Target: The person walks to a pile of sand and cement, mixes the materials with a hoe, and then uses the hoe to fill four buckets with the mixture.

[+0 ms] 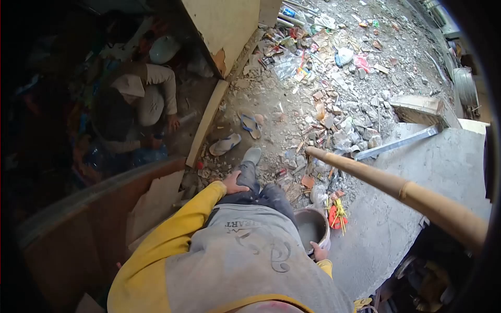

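Note:
My left hand (236, 182) rests on the dark grey trousers (249, 177) at my knee. Its fingers lie over the cloth with the thumb apart, and it holds nothing. Low on my right side, my right hand (319, 252) grips the rim of a pale bucket (327, 232), fingers partly hidden. Something grey and smooth shows inside the bucket. Just beyond it lies a red item with yellow strings (338, 215). A grey shoe (252, 155) is on my foot.
Flip-flops (250, 126) lie ahead on dirt. Rubble and litter (339, 78) spread beyond. A bamboo pole (396, 188) slants over a concrete slab (376, 250) at right, near a metal bar (399, 142). Past a wooden doorsill (207, 122), another person (148, 94) crouches in shade.

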Motion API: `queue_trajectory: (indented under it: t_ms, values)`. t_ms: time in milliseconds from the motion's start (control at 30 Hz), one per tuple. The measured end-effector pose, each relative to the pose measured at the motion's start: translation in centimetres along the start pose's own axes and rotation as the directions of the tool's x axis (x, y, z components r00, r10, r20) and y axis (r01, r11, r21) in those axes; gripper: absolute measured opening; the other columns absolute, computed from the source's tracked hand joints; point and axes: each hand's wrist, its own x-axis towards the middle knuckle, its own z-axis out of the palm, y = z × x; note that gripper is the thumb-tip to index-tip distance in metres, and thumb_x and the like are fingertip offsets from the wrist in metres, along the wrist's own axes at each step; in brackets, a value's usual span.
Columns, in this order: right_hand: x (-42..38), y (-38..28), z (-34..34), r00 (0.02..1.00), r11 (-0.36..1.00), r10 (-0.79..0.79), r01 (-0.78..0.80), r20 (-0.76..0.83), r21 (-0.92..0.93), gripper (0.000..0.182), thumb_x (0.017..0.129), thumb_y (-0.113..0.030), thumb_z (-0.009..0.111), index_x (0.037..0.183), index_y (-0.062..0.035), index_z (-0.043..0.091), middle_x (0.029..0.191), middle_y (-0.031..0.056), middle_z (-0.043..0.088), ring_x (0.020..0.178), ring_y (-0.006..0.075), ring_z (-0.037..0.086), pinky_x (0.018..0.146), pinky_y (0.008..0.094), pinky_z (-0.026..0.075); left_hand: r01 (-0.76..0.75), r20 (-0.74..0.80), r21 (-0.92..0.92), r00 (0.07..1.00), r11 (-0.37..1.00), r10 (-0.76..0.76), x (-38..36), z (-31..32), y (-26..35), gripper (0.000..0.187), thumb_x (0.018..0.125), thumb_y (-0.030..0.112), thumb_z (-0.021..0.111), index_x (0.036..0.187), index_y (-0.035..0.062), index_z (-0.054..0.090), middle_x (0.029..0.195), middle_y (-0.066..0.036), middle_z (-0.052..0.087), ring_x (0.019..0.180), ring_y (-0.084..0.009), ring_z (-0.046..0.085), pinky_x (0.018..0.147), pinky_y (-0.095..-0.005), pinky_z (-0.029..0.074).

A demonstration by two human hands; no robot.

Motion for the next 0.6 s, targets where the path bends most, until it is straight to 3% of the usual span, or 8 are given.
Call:
queue_trajectory:
  t_ms: [100, 133, 167, 300, 367, 433, 533, 600]
  values:
    - [-3.4, -5.0, -1.6, 0.991, 0.985, 0.022, -0.043, 0.129, 0.168, 0.072, 0.066, -0.04, 0.078, 0.116, 0.0075, 0.06, 0.108, 0.021, 0.065, 0.102, 0.029, 0.061, 0.088, 0.0372, 0.047, 0.022, 0.058, 0.222, 0.998, 0.975, -0.036, 3.9, -2.8, 3.1, 0.092, 0.073, 0.048, 0.073, 0.14, -0.0003, 0.033, 0.136, -0.025, 0.044, 0.126, -0.0339, 0.044, 0.105, -0.0383, 0.036]
    - [-4.3, -7.0, -2.1, 0.981, 0.984, 0.015, -0.05, 0.195, 0.173, 0.087, 0.065, -0.041, 0.079, 0.122, 0.0165, 0.048, 0.114, 0.0244, 0.061, 0.099, 0.0299, 0.063, 0.085, 0.0371, 0.051, -0.028, 0.087, 0.302, 0.996, 0.953, 0.001, 5.5, -3.9, 3.1, 0.087, 0.073, 0.045, 0.073, 0.137, -0.0013, 0.037, 0.131, -0.025, 0.05, 0.122, -0.034, 0.048, 0.102, -0.0384, 0.039]
    - [-6.1, -10.0, -2.8, 0.977, 0.984, 0.021, -0.057, 0.212, 0.168, 0.087, 0.065, -0.041, 0.079, 0.122, 0.0165, 0.048, 0.114, 0.0244, 0.061, 0.099, 0.0299, 0.063, 0.085, 0.0371, 0.051, -0.011, 0.088, 0.306, 0.996, 0.952, -0.016, 6.8, -5.1, 3.9, 0.087, 0.073, 0.045, 0.073, 0.137, -0.0013, 0.037, 0.131, -0.025, 0.05, 0.122, -0.034, 0.048, 0.102, -0.0384, 0.039]
    - [-5.1, -15.4, -3.2, 0.96, 0.983, 0.007, -0.058, 0.278, 0.174, 0.086, 0.065, -0.041, 0.079, 0.121, 0.0159, 0.049, 0.114, 0.0243, 0.061, 0.099, 0.0299, 0.063, 0.084, 0.0372, 0.051, -0.103, 0.019, 0.065, 0.995, 0.993, 0.102, 12.2, -11.0, 9.3, 0.062, 0.078, 0.036, 0.07, 0.122, -0.0037, 0.053, 0.116, -0.022, 0.061, 0.108, -0.0312, 0.059, 0.091, -0.0366, 0.046]
    - [-3.5, -17.5, -3.7, 0.958, 0.983, 0.006, -0.059, 0.287, 0.173, 0.085, 0.065, -0.042, 0.079, 0.121, 0.0155, 0.05, 0.113, 0.0242, 0.061, 0.099, 0.0299, 0.063, 0.084, 0.0372, 0.051, -0.022, 0.02, 0.043, 1.0, 0.999, 0.021, 14.4, -15.2, 12.8, 0.058, 0.079, 0.038, 0.068, 0.12, -0.002, 0.057, 0.12, -0.022, 0.06, 0.113, -0.0319, 0.057, 0.096, -0.0368, 0.044]
    - [-1.5, -20.2, -4.2, 0.954, 0.983, -0.012, -0.045, 0.301, 0.18, 0.085, 0.065, -0.042, 0.079, 0.12, 0.0152, 0.05, 0.113, 0.0241, 0.061, 0.099, 0.0299, 0.063, 0.084, 0.0372, 0.051, -0.067, -0.026, 0.113, 0.997, 0.991, 0.07, 18.9, -18.4, 12.8, 0.056, 0.079, 0.037, 0.067, 0.118, -0.0021, 0.059, 0.115, -0.021, 0.063, 0.108, -0.0319, 0.06, 0.094, -0.0371, 0.046]
    - [1.1, -24.3, -5.7, 0.955, 0.982, -0.031, -0.026, 0.296, 0.188, 0.084, 0.065, -0.042, 0.079, 0.12, 0.0147, 0.051, 0.112, 0.024, 0.062, 0.099, 0.0299, 0.063, 0.084, 0.0372, 0.05, 0.069, -0.18, 0.008, 0.981, 0.998, -0.066, 20.9, -23.3, 16.8, 0.05, 0.081, 0.033, 0.066, 0.116, -0.0019, 0.06, 0.111, -0.02, 0.065, 0.104, -0.0287, 0.062, 0.09, -0.0355, 0.048]
    - [2.6, -27.3, -6.5, 0.957, 0.978, -0.053, -0.008, 0.284, 0.21, 0.083, 0.065, -0.042, 0.079, 0.119, 0.0143, 0.052, 0.112, 0.024, 0.062, 0.099, 0.0299, 0.063, 0.084, 0.0372, 0.05, 0.018, -0.187, -0.069, 0.982, 0.997, -0.03, 22.5, -26.2, 18.7, 0.048, 0.081, 0.032, 0.066, 0.115, -0.0018, 0.061, 0.111, -0.019, 0.065, 0.104, -0.0287, 0.062, 0.089, -0.0353, 0.048]
